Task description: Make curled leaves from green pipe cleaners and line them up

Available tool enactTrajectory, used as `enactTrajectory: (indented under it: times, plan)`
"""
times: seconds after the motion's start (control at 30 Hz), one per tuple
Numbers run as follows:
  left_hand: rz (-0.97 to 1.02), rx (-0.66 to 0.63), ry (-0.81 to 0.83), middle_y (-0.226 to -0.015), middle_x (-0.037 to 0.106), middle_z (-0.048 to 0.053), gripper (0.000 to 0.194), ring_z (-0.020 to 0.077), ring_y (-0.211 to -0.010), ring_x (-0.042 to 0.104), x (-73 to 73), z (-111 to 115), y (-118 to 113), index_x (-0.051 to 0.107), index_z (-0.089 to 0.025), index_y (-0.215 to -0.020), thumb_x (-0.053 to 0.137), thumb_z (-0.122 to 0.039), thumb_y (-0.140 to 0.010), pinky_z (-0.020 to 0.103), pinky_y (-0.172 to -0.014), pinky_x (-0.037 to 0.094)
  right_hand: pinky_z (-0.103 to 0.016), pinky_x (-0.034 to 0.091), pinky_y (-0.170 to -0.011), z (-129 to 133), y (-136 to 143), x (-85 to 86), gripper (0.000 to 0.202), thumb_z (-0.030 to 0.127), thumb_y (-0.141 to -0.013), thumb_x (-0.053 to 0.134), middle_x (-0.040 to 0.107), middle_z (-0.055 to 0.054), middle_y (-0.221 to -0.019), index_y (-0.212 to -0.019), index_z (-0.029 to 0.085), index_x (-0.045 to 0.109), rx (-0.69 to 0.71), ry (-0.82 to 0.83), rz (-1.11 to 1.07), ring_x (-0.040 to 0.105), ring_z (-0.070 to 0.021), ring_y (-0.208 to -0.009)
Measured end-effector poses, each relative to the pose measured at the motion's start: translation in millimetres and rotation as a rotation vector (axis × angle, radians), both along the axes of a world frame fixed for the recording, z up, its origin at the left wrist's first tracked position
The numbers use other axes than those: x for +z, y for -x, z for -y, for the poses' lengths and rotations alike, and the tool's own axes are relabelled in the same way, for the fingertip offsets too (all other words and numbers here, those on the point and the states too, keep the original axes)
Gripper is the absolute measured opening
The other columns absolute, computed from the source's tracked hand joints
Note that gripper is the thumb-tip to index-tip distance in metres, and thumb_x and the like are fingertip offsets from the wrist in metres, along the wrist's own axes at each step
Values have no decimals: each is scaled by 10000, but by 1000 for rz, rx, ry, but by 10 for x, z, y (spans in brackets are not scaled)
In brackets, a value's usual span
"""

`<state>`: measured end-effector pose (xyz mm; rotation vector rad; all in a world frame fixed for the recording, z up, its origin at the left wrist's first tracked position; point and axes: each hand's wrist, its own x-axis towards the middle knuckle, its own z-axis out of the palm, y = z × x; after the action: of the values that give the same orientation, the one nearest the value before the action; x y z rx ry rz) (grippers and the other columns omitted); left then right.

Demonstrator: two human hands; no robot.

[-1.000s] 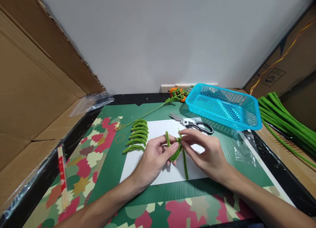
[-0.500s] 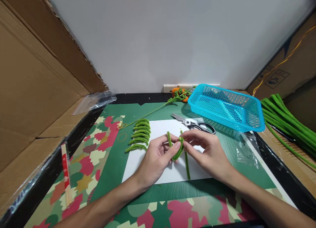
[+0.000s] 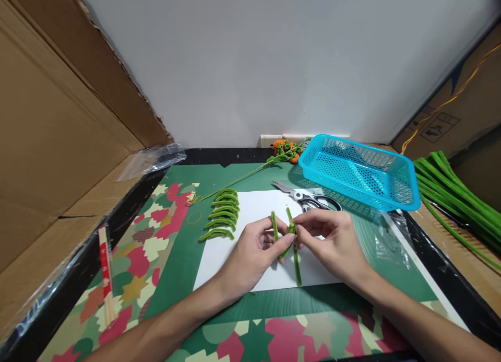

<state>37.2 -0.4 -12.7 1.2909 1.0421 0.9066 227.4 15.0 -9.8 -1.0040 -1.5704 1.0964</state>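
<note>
Between my two hands, over a white sheet of paper (image 3: 219, 268), is a bent green pipe cleaner (image 3: 274, 226). My left hand (image 3: 254, 252) is closed on it, with one end standing up past the fingers. The fingertips of my right hand (image 3: 329, 239) pinch its other end, at a small curl beside my left thumb. Another green pipe cleaner (image 3: 298, 270) lies straight on the paper, partly hidden behind my fingers. Left of my hands, several curved green pipe cleaner pieces (image 3: 223, 209) lie in a column across the paper's edge.
Scissors (image 3: 299, 195) lie beyond my right hand, before a blue plastic basket (image 3: 358, 189). An orange flower (image 3: 282, 147) on a long green stem lies at the back. A bundle of green pipe cleaners (image 3: 457, 195) is at right, a red-wrapped chopstick packet (image 3: 105, 270) at left.
Both hands have shifted slightly to the right with the bent pipe cleaner. My right fingertips now pinch its end, closer to my left thumb.
</note>
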Motion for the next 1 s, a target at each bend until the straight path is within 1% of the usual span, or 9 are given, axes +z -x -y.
enactTrajectory:
  times: [0.13, 0.23, 0.43, 0.5, 0.63, 0.7, 0.83, 0.93, 1.0]
  plan:
    - [7, 18, -12, -749, 649, -17, 268, 113, -605, 603, 10, -13, -2, 655, -169, -915, 749, -416, -955, 214, -568, 496, -267, 643, -656, -8, 20, 4, 112, 220, -893, 716, 804, -47, -854, -976, 186, 783, 24, 6, -7, 762, -171, -698]
    - [-9, 12, -23, -751, 640, -24, 241, 109, -604, 601, 23, -19, 6, 666, -168, -940, 727, -399, -973, 211, -567, 489, -272, 650, -668, -1, 21, 0, 166, 220, -889, 728, 801, -51, -879, -1044, 179, 769, 31, 27, -17, 766, -173, -712]
    - [-34, 1, -17, -684, 612, -25, 267, 118, -607, 574, 80, -13, 16, 655, -168, -887, 738, -411, -958, 208, -547, 478, -293, 663, -673, 14, -2, -17, 136, 235, -936, 714, 808, -63, -924, -1040, 189, 788, 61, 31, -51, 776, -184, -718]
    - [-27, -17, -1, -682, 607, -27, 267, 110, -585, 561, 77, -14, 26, 648, -168, -897, 732, -413, -961, 200, -524, 469, -301, 659, -681, 21, -13, -13, 148, 236, -953, 700, 810, -68, -952, -1051, 198, 804, 59, -2, -23, 768, -184, -725]
    - [11, -49, 32, -672, 572, -43, 270, 89, -551, 529, 27, -29, 49, 643, -162, -901, 733, -409, -963, 181, -488, 437, -300, 614, -683, 29, -41, 16, 235, 178, -977, 642, 793, -46, -873, -1097, 241, 834, 83, -145, 111, 725, -175, -735]
    - [34, -63, 46, -701, 569, -39, 271, 85, -571, 528, 13, -42, 52, 663, -150, -909, 739, -405, -963, 180, -498, 432, -295, 601, -690, 19, -59, 36, 266, 154, -973, 636, 793, -40, -873, -1114, 256, 838, 99, -171, 143, 719, -173, -751]
    - [116, -77, 62, -742, 595, -29, 252, 82, -621, 547, 46, -68, 43, 672, -146, -901, 758, -374, -967, 182, -550, 438, -303, 646, -718, -34, -97, 66, 206, 216, -954, 717, 820, -56, -973, -1119, 242, 837, 151, -4, 30, 777, -192, -817]
    - [201, -104, 79, -795, 655, -4, 216, 70, -630, 550, 81, -75, 41, 689, -141, -921, 744, -339, -987, 179, -576, 439, -332, 678, -712, -77, -118, 79, 207, 308, -926, 790, 826, -56, -912, -1109, 222, 836, 242, 167, -156, 795, -205, -767]
    - [252, -141, 118, -819, 687, 13, 203, 66, -612, 547, 85, -73, 47, 680, -142, -938, 727, -329, -1001, 179, -560, 431, -329, 682, -708, -92, -120, 87, 207, 330, -913, 815, 821, -44, -855, -1089, 222, 839, 285, 224, -242, 791, -193, -722]
